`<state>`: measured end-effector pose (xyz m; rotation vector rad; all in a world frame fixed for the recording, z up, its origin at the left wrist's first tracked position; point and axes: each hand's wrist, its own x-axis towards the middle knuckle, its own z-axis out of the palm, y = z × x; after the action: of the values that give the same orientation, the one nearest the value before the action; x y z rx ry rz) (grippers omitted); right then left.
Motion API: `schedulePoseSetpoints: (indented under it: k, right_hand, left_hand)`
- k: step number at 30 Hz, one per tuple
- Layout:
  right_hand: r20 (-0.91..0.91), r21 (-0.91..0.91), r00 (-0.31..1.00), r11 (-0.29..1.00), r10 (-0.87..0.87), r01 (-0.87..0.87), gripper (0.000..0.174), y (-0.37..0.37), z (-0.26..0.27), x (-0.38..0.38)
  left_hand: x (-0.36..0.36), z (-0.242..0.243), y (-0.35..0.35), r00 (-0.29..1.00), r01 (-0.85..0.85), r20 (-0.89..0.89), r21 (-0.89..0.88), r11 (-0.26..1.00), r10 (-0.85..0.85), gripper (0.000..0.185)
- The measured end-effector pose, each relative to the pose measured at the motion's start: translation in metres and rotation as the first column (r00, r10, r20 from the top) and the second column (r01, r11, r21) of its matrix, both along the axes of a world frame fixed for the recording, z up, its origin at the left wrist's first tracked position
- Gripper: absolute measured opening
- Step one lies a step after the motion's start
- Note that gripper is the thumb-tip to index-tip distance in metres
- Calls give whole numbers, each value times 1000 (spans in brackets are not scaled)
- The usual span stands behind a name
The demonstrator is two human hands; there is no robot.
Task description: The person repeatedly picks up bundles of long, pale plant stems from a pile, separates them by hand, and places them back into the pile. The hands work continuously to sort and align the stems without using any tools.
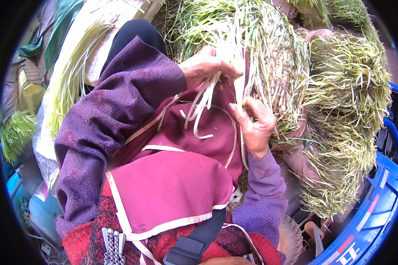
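Observation:
My left hand (207, 68) is closed around a small bunch of pale, chive-like stalks (207, 96). Their white ends hang below the fingers over my maroon apron (182, 185), and one end curls into a hook. Closer to my body on the right, my right hand (257, 124) pinches a long pale stalk (239, 89) between thumb and fingers. A thin length of stalk dangles beneath it along the apron's edge. Just beyond both hands lies a large heap of green leafy stalks (199, 25), with dry brown leaves (275, 73) mixed in on its right side.
Bundles of yellowish-green stalks (345, 76) are stacked to the right, some in pink wrapping (301, 162). At the left, long pale stalks (76, 69) lie over a white-covered surface (48, 145). A blue vehicle body (374, 212) curves along the lower right, near a tyre (290, 235).

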<state>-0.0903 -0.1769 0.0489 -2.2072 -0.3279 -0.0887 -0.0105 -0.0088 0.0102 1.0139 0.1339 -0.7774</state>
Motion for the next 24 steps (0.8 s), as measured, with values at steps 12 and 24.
schedulePoseSetpoints:
  k: [12,24]
  right_hand:
    - [-361,932,915,98,177,349,13,-16,-21,34]
    - [141,-150,918,909,-371,390,9,-84,-3,-10]
  left_hand:
    - [2,2,-4,981,-164,67,-211,964,182,13]
    - [2,15,1,917,-240,275,-202,950,290,16]
